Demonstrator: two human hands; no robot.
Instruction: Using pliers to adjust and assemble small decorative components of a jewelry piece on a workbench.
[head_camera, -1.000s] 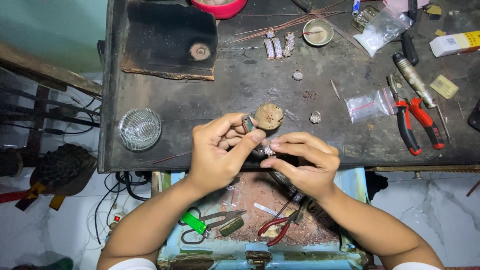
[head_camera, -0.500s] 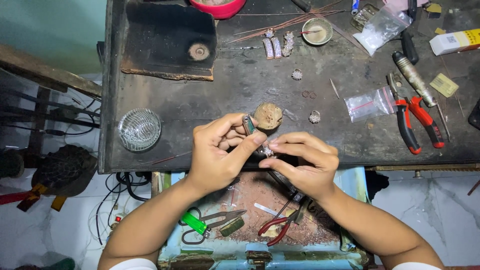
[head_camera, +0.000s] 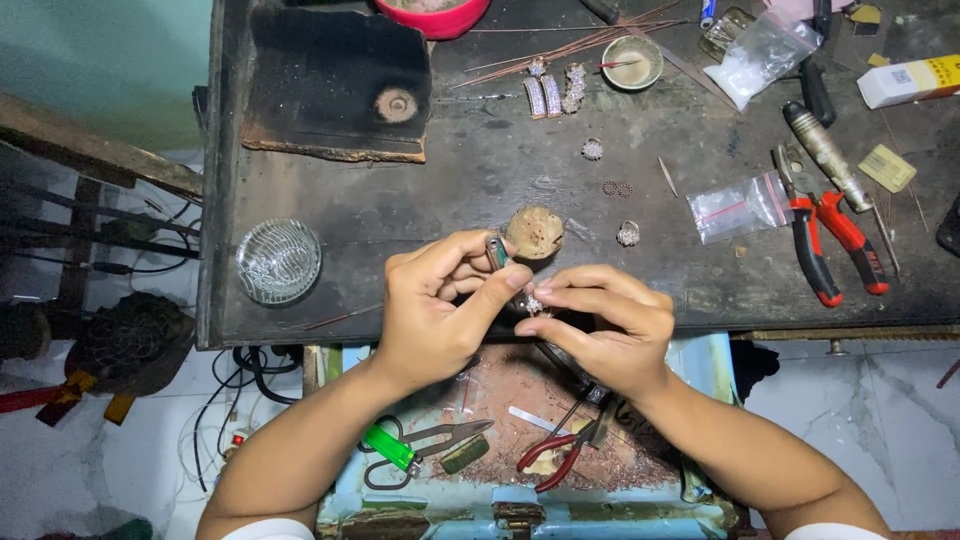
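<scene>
Nearest you, the open drawer (head_camera: 700, 360) below the tabletop edge holds snips with a green handle (head_camera: 400, 450) and small red-handled pliers (head_camera: 560, 455) lying on reddish filings. Above it, your left hand (head_camera: 440, 310) is closed, thumb and fingers pinched on a small metal tool (head_camera: 496, 250) near the round wooden peg (head_camera: 533, 232). Your right hand (head_camera: 600, 325) is also closed, its fingertips (head_camera: 535, 325) pinched around a small sparkling jewellery piece (head_camera: 533, 303), which sits between the two hands at the front edge of the dark tabletop (head_camera: 480, 180); the hands touch there. Left of them stands a ribbed glass dish (head_camera: 278, 261). Right of them lie a stone-set ring (head_camera: 628, 234), a clear zip bag (head_camera: 745, 205) and red-handled pliers (head_camera: 835, 235). Further back rest a charred block (head_camera: 340, 85), several sparkling strips (head_camera: 555, 92), a small round bowl (head_camera: 633, 62) and a red bowl (head_camera: 432, 12) at the far edge.
</scene>
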